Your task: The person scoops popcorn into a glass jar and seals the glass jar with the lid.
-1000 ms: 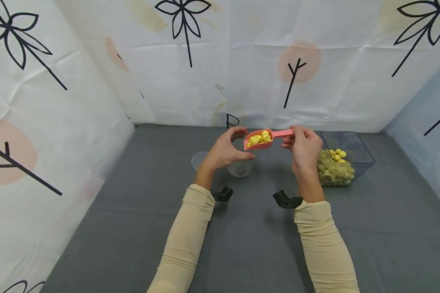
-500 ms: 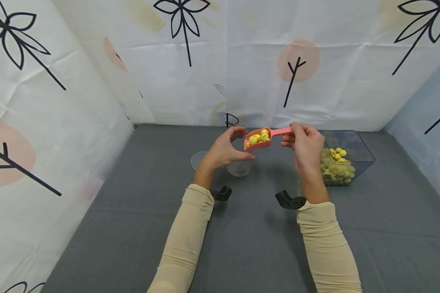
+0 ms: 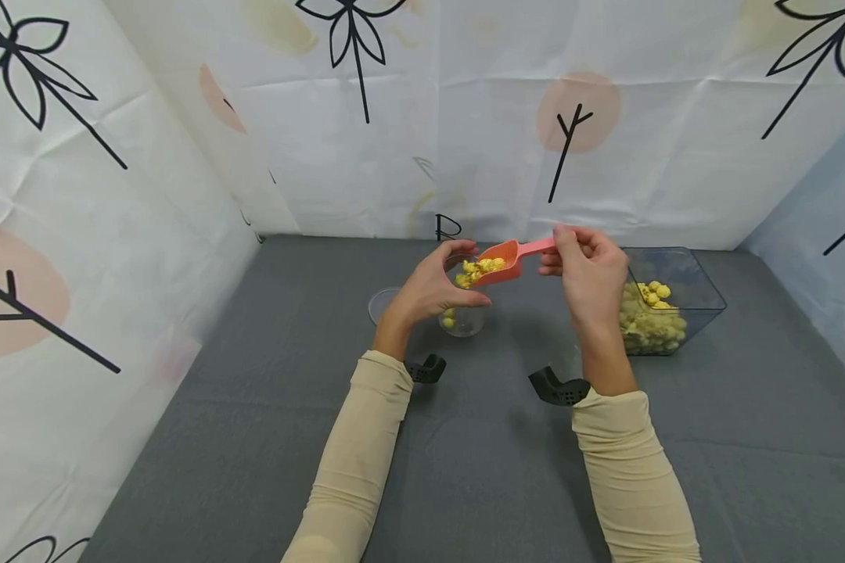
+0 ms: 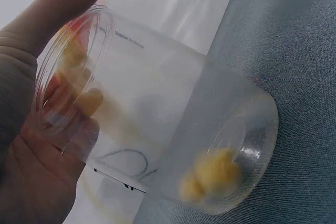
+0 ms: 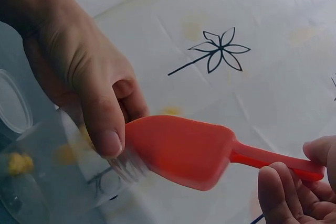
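My left hand [image 3: 433, 283] grips a clear plastic jar [image 4: 157, 93] around its rim; the jar stands on the grey table. Pieces of yellow popcorn [image 4: 215, 174] lie at the jar's bottom, and others are blurred near its mouth. My right hand [image 3: 591, 270] pinches the handle end of a red-pink scoop [image 3: 510, 262], which tilts down to the left with its lip at the jar's mouth. Popcorn [image 3: 479, 270] sits at the front of the scoop. In the right wrist view the scoop [image 5: 178, 150] shows its underside, and the left thumb lies beside its tip.
A clear bin [image 3: 697, 301] of popcorn stands right of my right hand. A round clear lid [image 3: 380, 303] lies on the table left of the jar, partly behind my left wrist. Patterned white cloth [image 3: 493, 156] rises behind the grey table [image 3: 493, 461].
The scoop has tipped toward the jar as the right hand rose slightly at its handle. Popcorn has slid to the scoop's lip, and some has fallen into the jar. My left hand stays put.
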A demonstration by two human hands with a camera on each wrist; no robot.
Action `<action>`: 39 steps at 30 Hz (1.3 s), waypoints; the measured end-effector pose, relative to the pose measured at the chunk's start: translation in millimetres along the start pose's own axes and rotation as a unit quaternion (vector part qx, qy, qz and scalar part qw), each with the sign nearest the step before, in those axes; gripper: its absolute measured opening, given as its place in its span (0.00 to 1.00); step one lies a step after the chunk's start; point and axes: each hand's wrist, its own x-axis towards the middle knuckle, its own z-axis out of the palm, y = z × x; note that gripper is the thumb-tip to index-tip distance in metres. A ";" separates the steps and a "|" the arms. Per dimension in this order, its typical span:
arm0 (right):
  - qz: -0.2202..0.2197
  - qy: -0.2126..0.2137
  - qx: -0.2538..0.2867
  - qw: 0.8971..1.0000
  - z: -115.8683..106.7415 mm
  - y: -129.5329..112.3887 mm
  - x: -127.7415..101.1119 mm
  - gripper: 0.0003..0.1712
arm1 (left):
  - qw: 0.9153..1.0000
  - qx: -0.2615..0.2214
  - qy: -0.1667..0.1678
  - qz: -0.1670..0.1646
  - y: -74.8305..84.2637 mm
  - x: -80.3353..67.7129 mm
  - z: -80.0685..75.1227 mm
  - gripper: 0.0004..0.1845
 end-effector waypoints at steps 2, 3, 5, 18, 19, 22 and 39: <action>-0.018 -0.006 -0.028 0.999 0.7 -2.7 -1.4 0.12 | 1.000 0.000 -0.001 0.001 0.4 1.2 -0.3 0.51; -0.028 -0.009 -0.042 0.999 1.1 -4.0 -2.0 0.13 | 1.000 -0.003 -0.002 0.002 0.5 1.7 -0.4 0.51; -0.044 -0.014 -0.069 0.997 1.8 -6.5 -3.3 0.15 | 1.000 -0.007 -0.003 0.004 1.0 2.9 -0.8 0.51; -0.055 -0.006 -0.088 0.995 1.6 -9.5 -3.4 0.16 | 1.000 -0.004 -0.004 0.015 4.6 5.7 -0.6 0.51; -0.051 -0.007 -0.086 0.995 1.0 -9.0 -3.2 0.16 | 1.000 -0.003 -0.003 0.017 4.7 5.5 -0.3 0.51; -0.038 -0.012 -0.080 0.996 -1.4 -7.8 -3.3 0.15 | 1.000 0.002 -0.002 0.020 4.9 4.9 0.7 0.51; -0.016 -0.005 -0.067 0.998 -7.5 -8.3 -3.7 0.12 | 0.998 0.067 0.008 0.013 9.1 -1.6 0.7 0.56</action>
